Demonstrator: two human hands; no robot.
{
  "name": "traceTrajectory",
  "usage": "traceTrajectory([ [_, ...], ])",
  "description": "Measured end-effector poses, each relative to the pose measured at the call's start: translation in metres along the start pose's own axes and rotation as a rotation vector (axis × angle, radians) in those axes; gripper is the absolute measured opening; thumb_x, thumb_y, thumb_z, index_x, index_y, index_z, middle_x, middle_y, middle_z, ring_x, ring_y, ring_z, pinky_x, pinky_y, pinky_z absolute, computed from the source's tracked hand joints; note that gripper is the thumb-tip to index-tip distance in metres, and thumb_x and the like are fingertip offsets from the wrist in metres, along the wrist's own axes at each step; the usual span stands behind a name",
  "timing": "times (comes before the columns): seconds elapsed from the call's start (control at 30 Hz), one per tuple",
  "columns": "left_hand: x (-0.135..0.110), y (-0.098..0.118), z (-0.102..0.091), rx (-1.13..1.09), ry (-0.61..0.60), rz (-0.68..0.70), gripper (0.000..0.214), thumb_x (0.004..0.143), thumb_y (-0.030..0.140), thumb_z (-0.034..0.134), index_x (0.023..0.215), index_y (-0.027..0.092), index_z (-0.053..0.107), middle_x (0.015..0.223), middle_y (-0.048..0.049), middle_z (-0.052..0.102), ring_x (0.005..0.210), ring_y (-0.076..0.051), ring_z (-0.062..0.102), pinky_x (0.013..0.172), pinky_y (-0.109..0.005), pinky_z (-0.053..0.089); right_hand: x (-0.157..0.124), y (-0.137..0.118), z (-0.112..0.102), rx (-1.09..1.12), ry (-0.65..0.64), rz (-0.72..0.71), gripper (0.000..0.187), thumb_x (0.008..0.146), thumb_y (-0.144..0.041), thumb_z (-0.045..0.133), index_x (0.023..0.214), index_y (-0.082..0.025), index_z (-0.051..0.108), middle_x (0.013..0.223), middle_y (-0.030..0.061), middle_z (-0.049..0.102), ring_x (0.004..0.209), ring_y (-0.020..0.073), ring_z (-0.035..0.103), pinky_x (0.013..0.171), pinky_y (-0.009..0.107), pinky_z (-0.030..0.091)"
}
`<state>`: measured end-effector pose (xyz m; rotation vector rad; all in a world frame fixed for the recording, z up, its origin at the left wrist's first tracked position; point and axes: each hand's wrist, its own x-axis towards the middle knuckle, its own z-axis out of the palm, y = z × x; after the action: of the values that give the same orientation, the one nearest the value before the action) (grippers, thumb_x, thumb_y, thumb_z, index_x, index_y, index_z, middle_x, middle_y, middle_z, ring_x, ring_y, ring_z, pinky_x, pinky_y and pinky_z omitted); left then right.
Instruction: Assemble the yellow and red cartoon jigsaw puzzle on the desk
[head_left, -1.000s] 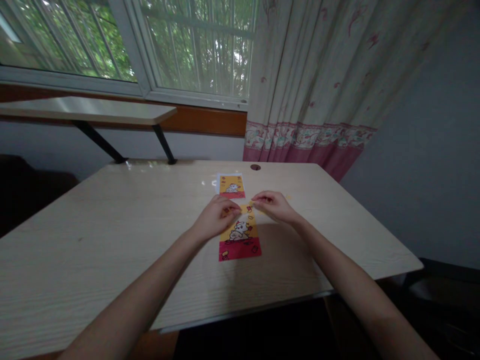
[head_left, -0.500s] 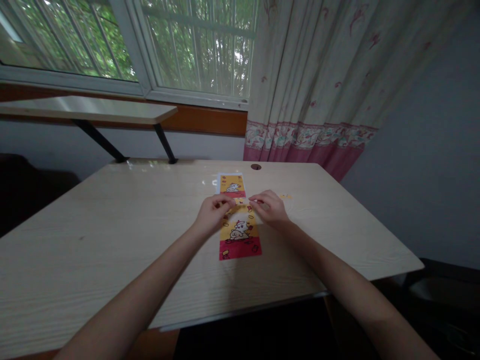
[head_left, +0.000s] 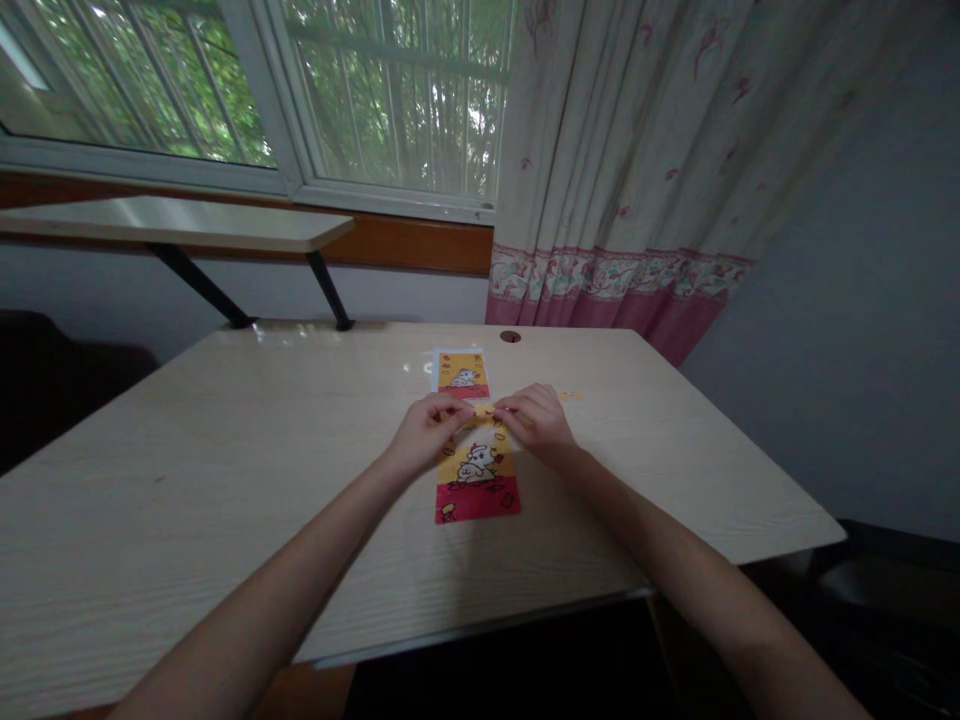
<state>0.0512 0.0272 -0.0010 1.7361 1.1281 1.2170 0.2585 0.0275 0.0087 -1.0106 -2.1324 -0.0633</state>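
Note:
A yellow-and-red picture sheet (head_left: 478, 490) with a white cartoon animal lies flat on the table in front of me. Over its far end, a small yellow piece (head_left: 484, 411) with dark marks is pinched at both sides by my fingertips. My left hand (head_left: 431, 430) grips it from the left with thumb and forefinger. From the right, my right hand (head_left: 538, 420) pinches the other side. Whether the piece touches the sheet I cannot tell. Just beyond lies a smaller card (head_left: 463, 374) with the same picture and a white border.
Another small yellow piece (head_left: 571, 396) lies to the right of my right hand. A round cable hole (head_left: 511, 337) sits near the far edge of the pale wooden table (head_left: 262, 500). A raised shelf (head_left: 247, 222) on black struts stands at the back left, and a curtain (head_left: 592, 200) hangs behind.
My fingertips have come closer together and slightly nearer to me, with the small yellow piece between them. The sheet and the card lie where they were.

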Motion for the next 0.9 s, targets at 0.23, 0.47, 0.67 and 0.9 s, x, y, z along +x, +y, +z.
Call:
traceTrajectory([
  [0.23, 0.012, -0.023, -0.03, 0.359, 0.107, 0.051, 0.027, 0.081, 0.04, 0.054, 0.083, 0.019, 0.071, 0.085, -0.0086, 0.068, 0.08, -0.02, 0.058, 0.07, -0.035, 0.045, -0.001, 0.004, -0.004, 0.046, 0.101, 0.049, 0.022, 0.088, -0.036, 0.054, 0.083, -0.021, 0.069, 0.08, 0.0054, 0.064, 0.078, 0.0176, 0.054, 0.079, 0.034, 0.036],
  [0.47, 0.008, -0.011, -0.03, 0.473, -0.089, 0.144, 0.023, 0.08, 0.033, 0.053, 0.079, 0.02, 0.072, 0.08, -0.0074, 0.071, 0.08, -0.021, 0.058, 0.075, -0.037, 0.043, -0.002, 0.004, 0.014, 0.158, -0.17, 0.153, 0.011, 0.076, -0.031, 0.07, 0.076, -0.021, 0.071, 0.078, 0.004, 0.062, 0.08, 0.0168, 0.054, 0.078, 0.03, 0.038],
  [0.67, 0.005, -0.006, -0.026, 0.57, -0.224, 0.22, 0.02, 0.078, 0.029, 0.054, 0.076, 0.021, 0.072, 0.075, -0.0052, 0.07, 0.078, -0.02, 0.058, 0.078, -0.037, 0.041, -0.007, -0.001, 0.028, 0.157, -0.342, 0.223, 0.008, 0.075, -0.028, 0.071, 0.076, -0.02, 0.071, 0.081, 0.0044, 0.062, 0.084, 0.0169, 0.053, 0.08, 0.03, 0.038],
  [0.9, 0.003, 0.002, -0.022, 0.566, -0.323, 0.282, 0.02, 0.08, 0.029, 0.054, 0.08, 0.021, 0.072, 0.075, -0.0047, 0.067, 0.077, -0.019, 0.056, 0.077, -0.035, 0.041, -0.007, -0.002, 0.025, 0.138, -0.354, 0.253, 0.008, 0.075, -0.026, 0.07, 0.075, -0.018, 0.07, 0.081, 0.0055, 0.063, 0.085, 0.0178, 0.053, 0.079, 0.03, 0.039],
])
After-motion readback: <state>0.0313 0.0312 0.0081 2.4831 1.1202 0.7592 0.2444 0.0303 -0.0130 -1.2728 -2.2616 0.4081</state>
